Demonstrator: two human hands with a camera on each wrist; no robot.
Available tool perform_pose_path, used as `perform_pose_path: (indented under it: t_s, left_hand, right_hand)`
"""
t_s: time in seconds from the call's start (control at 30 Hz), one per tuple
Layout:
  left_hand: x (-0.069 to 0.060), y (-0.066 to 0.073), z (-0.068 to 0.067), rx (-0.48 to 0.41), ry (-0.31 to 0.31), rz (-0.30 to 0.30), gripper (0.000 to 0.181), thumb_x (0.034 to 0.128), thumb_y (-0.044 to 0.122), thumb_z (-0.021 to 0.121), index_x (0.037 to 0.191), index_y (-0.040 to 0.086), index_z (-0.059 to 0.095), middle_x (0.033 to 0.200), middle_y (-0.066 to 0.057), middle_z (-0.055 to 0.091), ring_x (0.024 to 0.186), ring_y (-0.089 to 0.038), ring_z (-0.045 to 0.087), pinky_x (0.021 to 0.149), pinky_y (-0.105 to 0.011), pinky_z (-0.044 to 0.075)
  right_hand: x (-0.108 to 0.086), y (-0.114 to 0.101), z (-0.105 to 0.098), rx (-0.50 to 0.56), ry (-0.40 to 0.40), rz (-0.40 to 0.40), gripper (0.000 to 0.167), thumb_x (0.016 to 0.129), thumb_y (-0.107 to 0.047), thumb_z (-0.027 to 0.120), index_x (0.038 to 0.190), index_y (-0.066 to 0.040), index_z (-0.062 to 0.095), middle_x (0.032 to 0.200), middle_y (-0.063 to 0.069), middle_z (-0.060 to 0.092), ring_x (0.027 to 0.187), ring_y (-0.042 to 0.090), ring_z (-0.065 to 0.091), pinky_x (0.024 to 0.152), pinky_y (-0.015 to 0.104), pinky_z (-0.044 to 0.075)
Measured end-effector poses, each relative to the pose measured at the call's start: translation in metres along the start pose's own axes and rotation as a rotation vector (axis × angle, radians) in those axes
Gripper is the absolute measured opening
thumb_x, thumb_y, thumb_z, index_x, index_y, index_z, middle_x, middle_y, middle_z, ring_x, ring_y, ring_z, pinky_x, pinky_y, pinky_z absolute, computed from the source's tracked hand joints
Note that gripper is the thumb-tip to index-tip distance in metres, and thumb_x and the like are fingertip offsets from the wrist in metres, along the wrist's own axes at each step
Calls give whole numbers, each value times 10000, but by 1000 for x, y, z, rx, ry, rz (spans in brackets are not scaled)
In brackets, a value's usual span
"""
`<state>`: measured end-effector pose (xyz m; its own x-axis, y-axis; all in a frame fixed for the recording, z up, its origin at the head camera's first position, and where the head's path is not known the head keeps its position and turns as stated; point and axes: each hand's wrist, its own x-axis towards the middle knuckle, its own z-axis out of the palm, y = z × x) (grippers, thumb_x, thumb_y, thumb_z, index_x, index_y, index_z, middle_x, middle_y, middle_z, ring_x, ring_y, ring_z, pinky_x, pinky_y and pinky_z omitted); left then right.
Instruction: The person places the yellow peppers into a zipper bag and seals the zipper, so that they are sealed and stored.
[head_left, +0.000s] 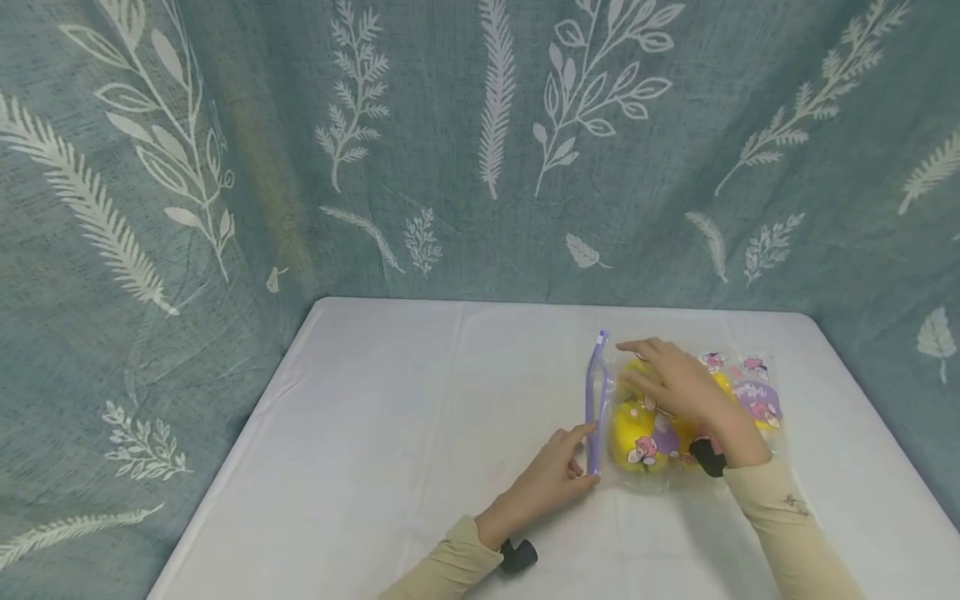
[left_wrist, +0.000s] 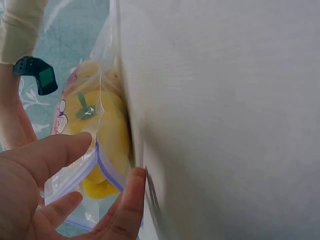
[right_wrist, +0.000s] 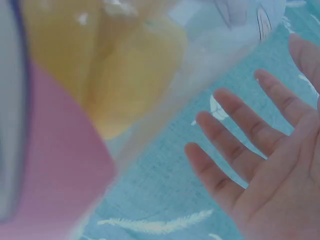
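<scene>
A clear zip bag [head_left: 759,367] with purple and pink cartoon prints lies on the white table. Inside are several yellow bell peppers [head_left: 628,423]; one shows a green stem [left_wrist: 86,111] in the left wrist view. The bag's purple zip edge [head_left: 590,392] faces left, its two sides parted. At the near end of that edge is my left hand [head_left: 551,475], thumb and fingers spread apart around the mouth's corner, fingertips at the plastic. My right hand [head_left: 678,379] is over the bag's far side, its fingers [right_wrist: 235,150] straight and apart in the right wrist view.
The white-covered table [head_left: 375,417] extends left of the bag. A green-blue curtain [head_left: 450,150] with white leaf prints hangs behind and along both sides. Dark wrist-worn devices sit on the left wrist [head_left: 517,556] and the right wrist [head_left: 707,457].
</scene>
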<state>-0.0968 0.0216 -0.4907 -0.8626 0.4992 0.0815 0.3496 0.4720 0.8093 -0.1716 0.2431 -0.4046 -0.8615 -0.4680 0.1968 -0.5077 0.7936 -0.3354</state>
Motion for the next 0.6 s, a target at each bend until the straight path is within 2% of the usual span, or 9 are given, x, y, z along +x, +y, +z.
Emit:
perform_pose_path:
  t_s: [0.33, 0.6]
  left_hand:
    - [1, 1, 1, -83, -18, -7, 767, 831, 92, 672, 1462, 181, 245, 1046, -140, 582, 728, -33, 579, 667, -126, 498]
    - [4, 1, 4, -113, 0, 35, 782, 825, 48, 663, 1465, 155, 226, 1052, -172, 600, 736, -65, 616, 672, -118, 502]
  right_hand:
    - [19, 4, -12, 23, -87, 13, 463, 932, -294, 554, 1340, -97, 464, 1294, 199, 492, 1052, 391, 555, 872, 565, 458]
    - [34, 14, -10, 13, -150, 52, 462, 936, -298, 545, 1340, -91, 460, 1319, 221, 469, 1142, 404, 488, 926, 583, 418]
